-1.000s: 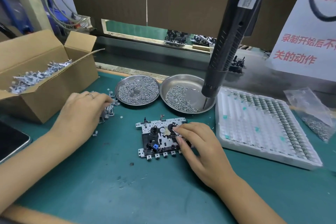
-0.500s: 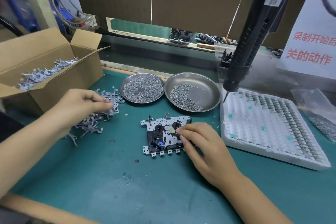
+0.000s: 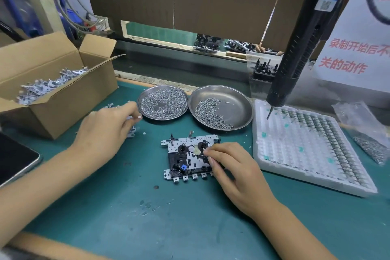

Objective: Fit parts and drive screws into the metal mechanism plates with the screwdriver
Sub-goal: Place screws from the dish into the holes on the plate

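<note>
Right hand point(image 3: 236, 177) sits on the metal mechanism plate point(image 3: 185, 159) at the middle of the green bench point(image 3: 190, 228), fingertips pinching a small pale part point(image 3: 198, 151) at its right reel. Left hand point(image 3: 105, 133) is over by the cardboard box point(image 3: 52, 99), curled fingers pinching a small metal piece point(image 3: 138, 117) beside the left screw dish point(image 3: 163, 102). Farther back, the screwdriver point(image 3: 299, 48) hangs untouched, its tip above the white tray point(image 3: 306, 148), right of the second dish point(image 3: 221, 106).

Red "录制开始后不" and "关的动作" on white sign point(image 3: 356, 44)
</note>
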Demonstrator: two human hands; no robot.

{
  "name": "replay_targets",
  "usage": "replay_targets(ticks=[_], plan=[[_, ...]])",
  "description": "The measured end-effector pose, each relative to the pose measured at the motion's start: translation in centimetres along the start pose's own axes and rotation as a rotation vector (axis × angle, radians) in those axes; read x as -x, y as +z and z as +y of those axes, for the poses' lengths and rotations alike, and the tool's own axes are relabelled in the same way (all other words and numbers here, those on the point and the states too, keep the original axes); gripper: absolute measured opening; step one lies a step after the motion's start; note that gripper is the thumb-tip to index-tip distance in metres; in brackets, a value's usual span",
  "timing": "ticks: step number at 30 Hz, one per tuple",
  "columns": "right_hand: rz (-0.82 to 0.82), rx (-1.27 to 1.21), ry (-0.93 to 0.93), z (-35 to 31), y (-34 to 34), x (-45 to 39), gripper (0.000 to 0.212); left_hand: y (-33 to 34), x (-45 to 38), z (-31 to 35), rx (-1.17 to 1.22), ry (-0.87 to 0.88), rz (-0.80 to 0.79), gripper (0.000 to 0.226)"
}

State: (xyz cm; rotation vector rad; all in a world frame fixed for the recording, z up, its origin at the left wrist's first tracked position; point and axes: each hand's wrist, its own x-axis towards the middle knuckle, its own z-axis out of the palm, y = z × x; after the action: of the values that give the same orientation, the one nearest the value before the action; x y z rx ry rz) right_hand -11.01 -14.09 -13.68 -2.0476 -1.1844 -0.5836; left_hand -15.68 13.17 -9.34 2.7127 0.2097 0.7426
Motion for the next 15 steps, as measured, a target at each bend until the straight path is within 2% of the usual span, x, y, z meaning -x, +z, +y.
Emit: replay_targets(ticks=[3, 7, 12, 15], plan=[[-0.002, -0.001, -0.012, 0.2, 0.1, 0.1, 0.023, 0.0, 0.1, 0.0, 0.073, -0.062, -0.044, 0.005], [0.015, 0.001, -0.024, 0.2, 0.2, 0.0, 0.024, -0.1, 0.1, 0.7, 0.146, -0.035, 0.027, 0.005], [0.106, -0.123, 0.059, -0.5, 0.3, -0.2, 0.028, 0.4, 0.7, 4.4, 0.233, 0.275, 0.003, 0.007], [0.147, -0.255, 0.134, -1.0, 0.6, -0.6, 0.033, 1.3, 1.3, 7.0, 0.283, 0.450, -0.093, 0.027]])
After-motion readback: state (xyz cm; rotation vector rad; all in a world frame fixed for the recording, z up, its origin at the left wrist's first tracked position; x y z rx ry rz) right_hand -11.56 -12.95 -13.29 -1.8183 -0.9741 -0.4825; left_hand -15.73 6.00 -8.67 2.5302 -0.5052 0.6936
